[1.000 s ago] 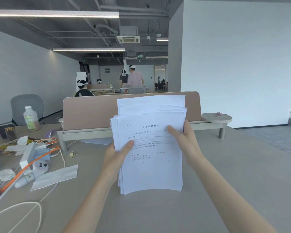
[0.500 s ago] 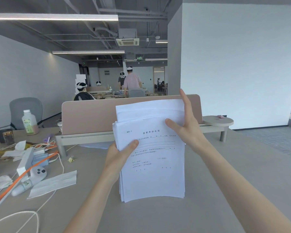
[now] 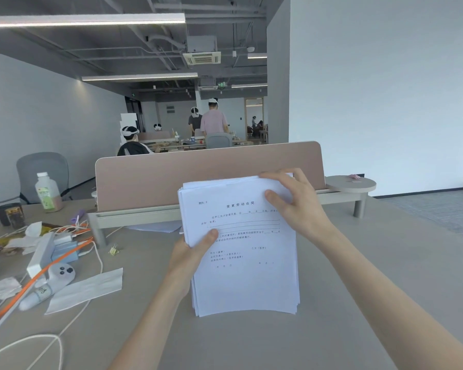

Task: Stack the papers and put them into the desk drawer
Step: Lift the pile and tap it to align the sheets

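A stack of white printed papers (image 3: 247,279) stands upright on its bottom edge on the grey desk (image 3: 358,276). My left hand (image 3: 190,259) grips the stack's left edge, thumb across the front sheet. My right hand (image 3: 294,204) lies over the top right corner, fingers curled over the top edge and thumb on the front. The sheets sit nearly flush at the top. No drawer is in view.
A beige divider panel (image 3: 171,180) stands right behind the papers, with a round shelf (image 3: 350,184) at its right end. On the left lie a white controller (image 3: 48,285), cables (image 3: 72,236), a paper strip (image 3: 86,289) and a bottle (image 3: 48,192). People stand far behind.
The taller back sheets have been pushed down level with the front ones. My right hand moved from the stack's right side up onto its top edge. My head tilted lower.
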